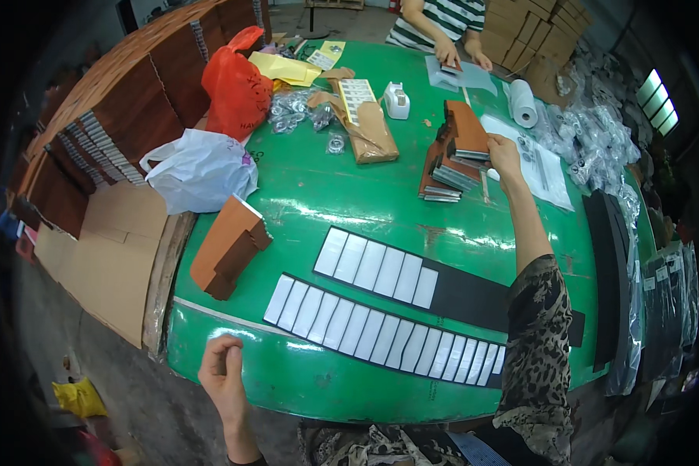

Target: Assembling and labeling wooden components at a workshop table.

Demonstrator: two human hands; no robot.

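Reaching far out over the green table [303,186], my right hand [505,159] grips the end of a reddish-brown piece with silvery edges [467,132]. That piece lies on top of a pile of similar brown pieces [446,175]. My left hand [224,365] hovers over the near left table edge, its fingers curled closed, with nothing visible in them. Between the hands lie two black strips bearing rows of white rectangles, an upper strip [373,264] and a longer lower one [380,334]. My right forearm covers part of them. Several brown pieces [229,248] lie stacked at the left.
Stacked brown panels [171,70], a red bag [237,85] and a white bag [202,171] crowd the left. A tape dispenser [397,101] and a paper-wrapped pack [371,136] stand farther back. Black strips [607,272] line the right edge. A co-worker [439,31] handles a brown piece opposite.
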